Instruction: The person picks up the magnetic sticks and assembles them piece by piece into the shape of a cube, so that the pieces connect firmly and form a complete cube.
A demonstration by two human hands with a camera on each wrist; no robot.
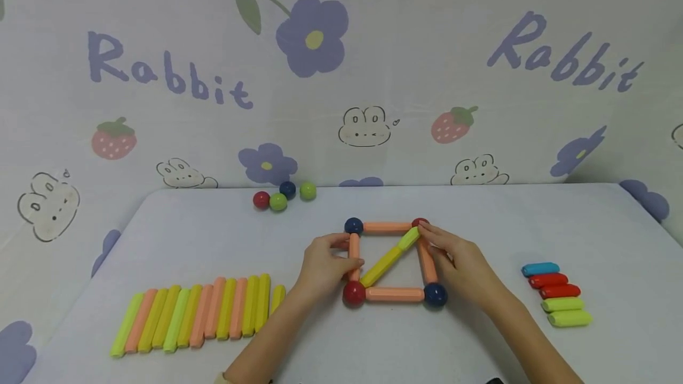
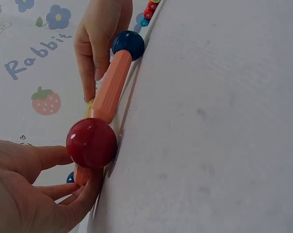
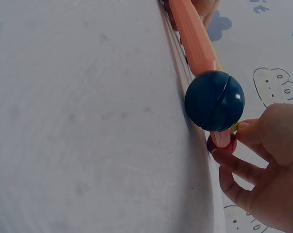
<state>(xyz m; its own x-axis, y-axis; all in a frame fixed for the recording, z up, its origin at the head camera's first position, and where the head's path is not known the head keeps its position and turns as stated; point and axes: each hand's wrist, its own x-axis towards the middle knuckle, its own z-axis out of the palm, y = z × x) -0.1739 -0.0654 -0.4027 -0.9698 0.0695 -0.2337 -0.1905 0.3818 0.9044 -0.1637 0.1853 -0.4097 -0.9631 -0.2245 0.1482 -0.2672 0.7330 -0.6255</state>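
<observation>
A square of orange magnetic sticks lies on the table, with red balls and blue balls at opposite corners. Across it runs a diagonal: a long yellow stick and a short lime stick, ending at the far right red ball. My left hand pinches the left orange stick, just behind the near red ball. With its fingertips, my right hand holds the lime stick's end at the far red ball; the exact contact is partly hidden.
A row of long yellow, orange and lime sticks lies at left, partly behind the left forearm. Short blue, red and lime sticks lie at right. Several loose balls rest near the table's back edge, before a printed cloth.
</observation>
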